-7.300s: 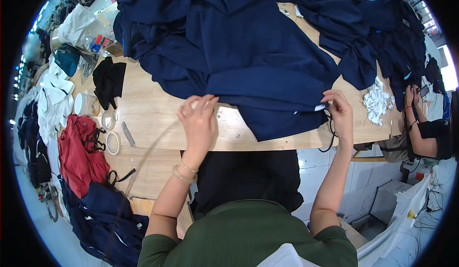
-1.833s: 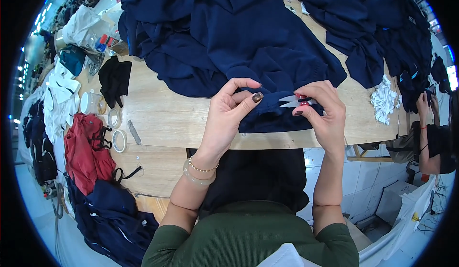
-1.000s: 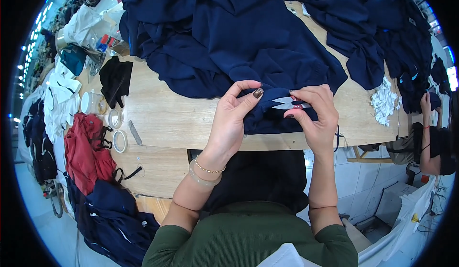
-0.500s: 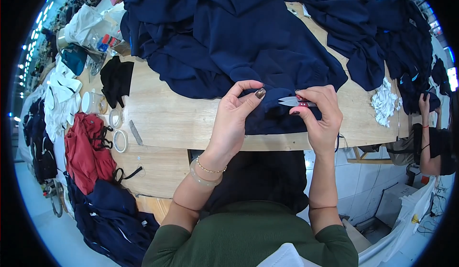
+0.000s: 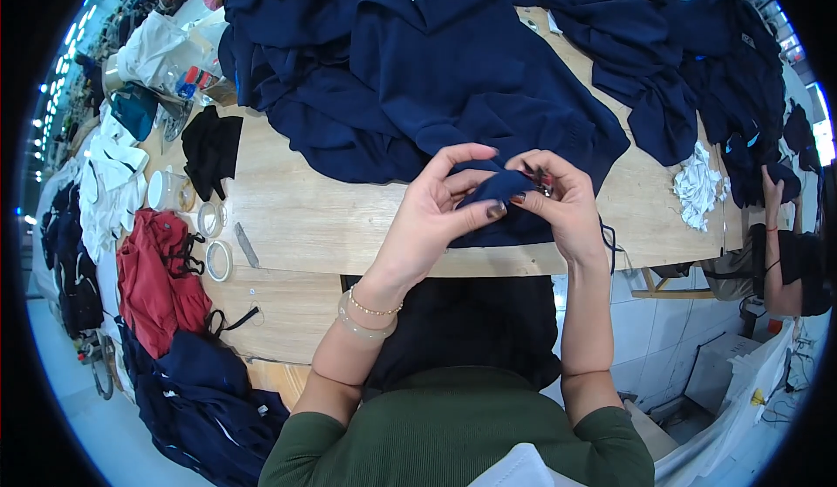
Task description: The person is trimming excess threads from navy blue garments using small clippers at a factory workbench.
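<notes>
A dark navy garment [image 5: 453,64] with a white label lies spread over the table, and its near end comes up between my hands. My left hand [image 5: 427,212] is closed on a fold of this cloth, thumb in front and other fingers behind, with the index finger raised. My right hand [image 5: 567,204] keeps a small pair of red-handled thread snips [image 5: 542,180] in its curled fingers. Its thumb and forefinger are at the right edge of the same fold, close to the left thumb. The snips' blades are mostly hidden by the fingers and cloth.
More navy garments [image 5: 654,77] are heaped at the far right, beside a crumpled white bundle [image 5: 697,186]. On the left are a red garment [image 5: 161,278], black cloth [image 5: 212,147], tape rolls [image 5: 219,260] and a grey blade-like strip [image 5: 246,245]. Another person's arm [image 5: 772,225] shows at far right.
My right hand has turned and moved slightly left, so the snips' blades no longer show pointing left. My left hand has taken hold of the navy cloth, and a fold now stands between both hands.
</notes>
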A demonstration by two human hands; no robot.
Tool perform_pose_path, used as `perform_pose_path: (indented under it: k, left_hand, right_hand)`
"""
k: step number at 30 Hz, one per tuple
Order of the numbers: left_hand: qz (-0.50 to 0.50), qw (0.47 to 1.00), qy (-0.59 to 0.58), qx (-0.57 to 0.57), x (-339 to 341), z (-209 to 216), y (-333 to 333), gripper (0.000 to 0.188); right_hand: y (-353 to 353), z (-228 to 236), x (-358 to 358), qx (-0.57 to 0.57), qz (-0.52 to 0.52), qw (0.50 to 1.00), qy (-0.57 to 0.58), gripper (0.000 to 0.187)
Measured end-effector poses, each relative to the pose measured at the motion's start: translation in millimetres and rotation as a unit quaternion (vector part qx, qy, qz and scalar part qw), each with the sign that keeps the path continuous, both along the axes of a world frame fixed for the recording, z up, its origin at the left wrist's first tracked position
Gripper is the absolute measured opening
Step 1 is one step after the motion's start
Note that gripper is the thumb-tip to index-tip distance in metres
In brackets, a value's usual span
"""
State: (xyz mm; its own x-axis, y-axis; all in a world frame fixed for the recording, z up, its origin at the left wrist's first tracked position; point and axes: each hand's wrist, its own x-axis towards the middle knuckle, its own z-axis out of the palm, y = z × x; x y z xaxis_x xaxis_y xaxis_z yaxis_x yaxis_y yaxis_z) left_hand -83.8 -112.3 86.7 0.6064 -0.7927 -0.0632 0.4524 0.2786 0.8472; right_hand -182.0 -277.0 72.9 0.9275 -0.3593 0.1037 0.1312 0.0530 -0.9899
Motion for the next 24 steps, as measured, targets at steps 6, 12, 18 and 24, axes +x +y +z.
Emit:
perform_pose_path:
  k: [6,12,18,24]
  left_hand:
    - [0.346,0.749,-0.540,0.167,-3,-29,7,0.043]
    - [0.446,0.681,-0.550,0.187,7,-55,32,0.030]
    - [0.323,0.768,-0.522,0.183,-22,-58,47,0.028]
    - [-0.236,0.863,-0.447,0.014,-89,-55,22,0.028]
  right_hand:
    - [4,0,-7,-0.288,-0.208,0.930,-0.098,0.024]
    - [0,-15,-21,-0.298,-0.321,0.894,-0.097,0.026]
    - [-10,-30,-17,-0.305,-0.411,0.854,-0.098,0.023]
    - [-96,-92,-43,-0.266,-0.506,0.811,0.122,0.025]
